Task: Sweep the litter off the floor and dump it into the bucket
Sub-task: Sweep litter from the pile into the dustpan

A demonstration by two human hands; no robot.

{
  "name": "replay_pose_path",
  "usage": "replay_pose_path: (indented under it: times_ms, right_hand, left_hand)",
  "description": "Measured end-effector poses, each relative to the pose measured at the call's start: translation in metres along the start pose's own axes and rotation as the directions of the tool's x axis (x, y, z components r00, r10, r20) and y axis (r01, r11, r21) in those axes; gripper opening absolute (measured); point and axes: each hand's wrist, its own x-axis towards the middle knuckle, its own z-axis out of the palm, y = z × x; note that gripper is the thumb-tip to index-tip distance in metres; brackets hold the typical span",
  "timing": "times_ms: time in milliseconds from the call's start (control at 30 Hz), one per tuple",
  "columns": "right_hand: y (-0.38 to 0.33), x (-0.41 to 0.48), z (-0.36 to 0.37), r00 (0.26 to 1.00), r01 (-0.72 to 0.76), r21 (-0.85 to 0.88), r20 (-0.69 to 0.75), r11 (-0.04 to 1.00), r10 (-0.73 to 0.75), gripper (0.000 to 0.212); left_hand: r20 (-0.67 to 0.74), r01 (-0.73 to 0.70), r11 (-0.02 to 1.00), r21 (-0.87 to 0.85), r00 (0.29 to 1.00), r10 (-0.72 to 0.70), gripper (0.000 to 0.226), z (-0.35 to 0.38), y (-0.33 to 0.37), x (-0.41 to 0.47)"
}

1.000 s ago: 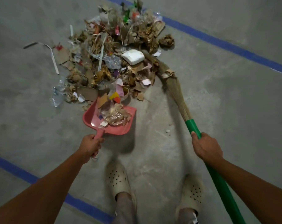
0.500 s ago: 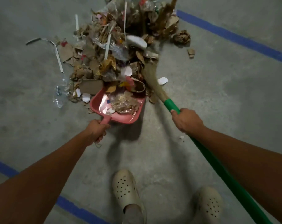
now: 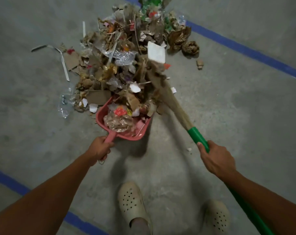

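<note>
A big litter pile (image 3: 127,58) of cardboard scraps, plastic film and paper lies on the concrete floor. A red dustpan (image 3: 142,131) sits at its near edge, holding crumpled plastic and scraps. My left hand (image 3: 99,150) grips the dustpan's handle. My right hand (image 3: 215,158) grips the green handle of a straw broom (image 3: 174,102). The broom's bristles reach into the pile's right side, blurred, beside a white foam piece (image 3: 156,52). No bucket is in view.
Blue tape lines cross the floor at upper right (image 3: 245,50) and lower left (image 3: 8,180). My two feet in beige clogs (image 3: 132,200) stand just behind the dustpan. A white strip (image 3: 64,63) and a clear plastic scrap (image 3: 64,102) lie left of the pile.
The broom swung from the pile's right edge toward the dustpan, dragging scraps with it. More litter now sits in the pan. The white foam piece shifted.
</note>
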Motion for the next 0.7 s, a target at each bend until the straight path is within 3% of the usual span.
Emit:
replay_pose_path:
  times_ms: [167, 500, 700]
  right_hand:
    - [0.007, 0.04, -0.008, 0.988, -0.143, 0.057, 0.068, 0.988, 0.139, 0.056]
    - [-0.033, 0.028, 0.028, 0.988, 0.031, 0.058, 0.147, 0.998, -0.04, 0.051]
    - [-0.06, 0.011, 0.018, 0.979, 0.077, 0.078, 0.181, 0.994, -0.09, 0.049]
  left_hand:
    - [0.006, 0.032, 0.992, 0.123, 0.999, -0.033, 0.011, -0.023, -0.013, 0.003]
    - [0.079, 0.112, 0.974, 0.197, 0.988, -0.13, 0.019, 0.01, 0.04, 0.02]
    - [-0.022, 0.046, 0.982, 0.184, 0.999, -0.042, 0.016, 0.033, 0.045, 0.002]
